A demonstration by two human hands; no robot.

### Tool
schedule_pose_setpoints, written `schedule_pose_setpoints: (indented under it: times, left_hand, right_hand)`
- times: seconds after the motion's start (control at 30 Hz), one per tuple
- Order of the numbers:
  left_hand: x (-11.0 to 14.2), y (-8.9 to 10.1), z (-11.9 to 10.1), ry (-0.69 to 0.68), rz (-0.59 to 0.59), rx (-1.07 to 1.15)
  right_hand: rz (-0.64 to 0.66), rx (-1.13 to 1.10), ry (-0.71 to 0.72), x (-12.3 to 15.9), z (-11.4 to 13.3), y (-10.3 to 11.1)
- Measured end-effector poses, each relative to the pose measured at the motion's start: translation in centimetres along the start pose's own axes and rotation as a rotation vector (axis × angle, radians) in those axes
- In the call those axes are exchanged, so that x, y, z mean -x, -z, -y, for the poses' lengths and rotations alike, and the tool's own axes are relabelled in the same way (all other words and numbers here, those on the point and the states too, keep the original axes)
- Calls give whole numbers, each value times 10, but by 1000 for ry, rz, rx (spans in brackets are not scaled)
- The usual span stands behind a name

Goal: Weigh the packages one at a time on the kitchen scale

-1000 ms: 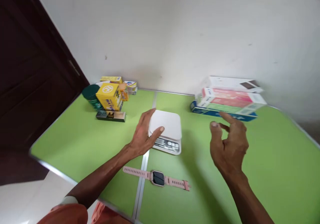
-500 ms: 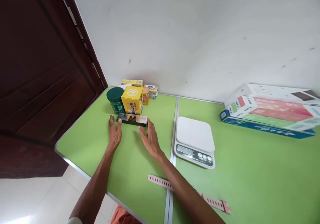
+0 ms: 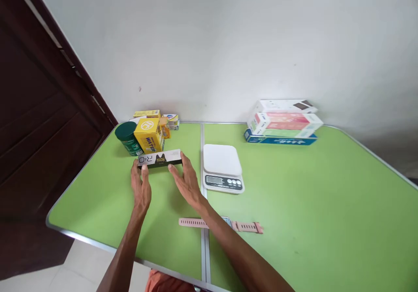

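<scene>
A slim box (image 3: 160, 157) held end to end, left side of the desk (image 3: 303, 192)
Nearest, a pink-strapped watch (image 3: 248, 226) beneath the right forearm (image 3: 241, 253); then left hand (image 3: 141, 191) and right hand (image 3: 189, 185) — partly open, thumbs in front — gripping it; white scale (image 3: 222, 159) to the right; yellow box (image 3: 148, 136) and green tub (image 3: 128, 139) just beyond.

That long, slim box (image 3: 160, 157), pale on top with dark lettering, black along the near side, is held endwise between left hand (image 3: 141, 191) and right hand (image 3: 188, 184), perhaps slightly raised.
</scene>
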State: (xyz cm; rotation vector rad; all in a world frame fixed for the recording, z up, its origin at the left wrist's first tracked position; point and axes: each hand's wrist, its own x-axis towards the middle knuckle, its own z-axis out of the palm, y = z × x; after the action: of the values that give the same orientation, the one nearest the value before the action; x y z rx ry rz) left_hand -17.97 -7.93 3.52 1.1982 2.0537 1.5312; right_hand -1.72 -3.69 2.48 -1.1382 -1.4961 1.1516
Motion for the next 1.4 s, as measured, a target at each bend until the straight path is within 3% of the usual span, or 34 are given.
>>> schedule_pose_setpoints:
  times: [0.1,0.2,0.3,0.4,0.5,0.7,0.87,1.03,1.23,1.4]
  left_hand:
    - [18,-18,-33,-108,88,93]
    - [32,-54,-55,-146,232,147]
    - [44,-94,-61,-130,366,177]
    - [52,-121,-57,-128,429,180]
    - [53,-131,-51,-135,444,156]
    - [33,-125,-36,-72,502,195]
    - [15,-130,-9,-11,416,242]
    - [11,-136,8,-55,393,208]
    - [12,-133,1,-53,388,192]
    - [37,-124,-18,-160,403,102]
  right_hand:
    - [-143,27,37,12,16,45]
    - [-310,79,51,18,18,96]
    - [-435,124,43,21,5,137]
    - [-469,125,-2,22,-15,159]
    - [-462,95,-42,22,-30,167]
    - [-441,13,-110,24,-49,189]
    - [-561,214,-45,25,-78,217]
    - [-547,362,8,22,-98,223]
    - [-547,284,2,25,-92,223]
    - [-467,268,100,32,-79,204]
